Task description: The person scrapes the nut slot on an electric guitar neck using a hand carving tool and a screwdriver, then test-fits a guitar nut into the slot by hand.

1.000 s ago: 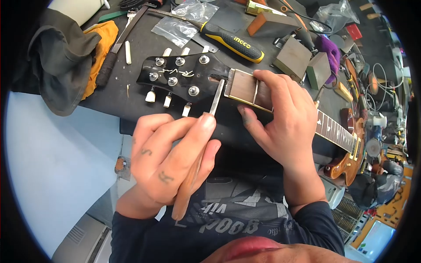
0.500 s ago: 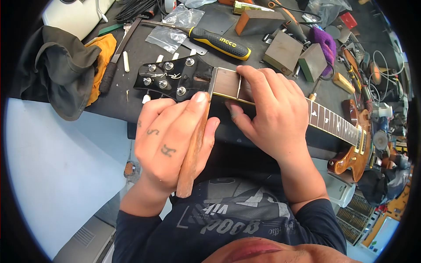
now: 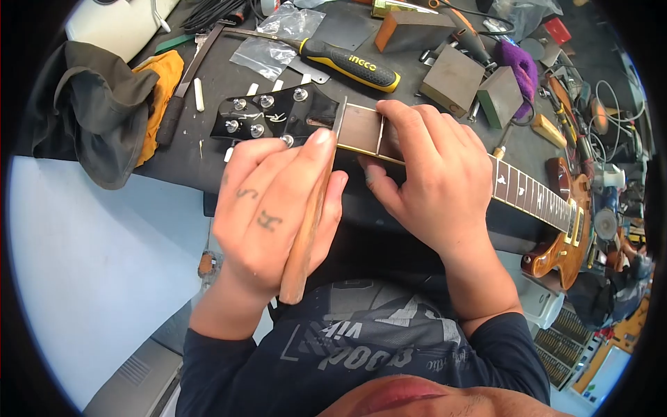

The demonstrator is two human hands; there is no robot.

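Note:
An electric guitar (image 3: 570,251) lies across the bench with its black headstock (image 3: 250,118) at the left. My left hand (image 3: 278,208) is closed round the wooden handle of a file (image 3: 302,260). The file's thin metal blade lies across the neck at the nut end, between headstock and fretboard, its tip just past the far edge. My index finger is stretched along the tool. My right hand (image 3: 438,170) is wrapped over the neck (image 3: 361,127) near the first frets, thumb on the near side. The underside of the neck is hidden.
Behind the headstock lie a yellow-and-black INGCO-handled tool (image 3: 351,64) and a plastic bag (image 3: 267,52). Rectangular blocks (image 3: 451,80) and a purple cloth (image 3: 517,73) sit behind my right hand. A dark cloth (image 3: 101,115) hangs over the bench's left edge.
My left hand has pushed the file slightly away from my body, so its blade now reaches past the neck's far edge. My right hand keeps its hold on the neck.

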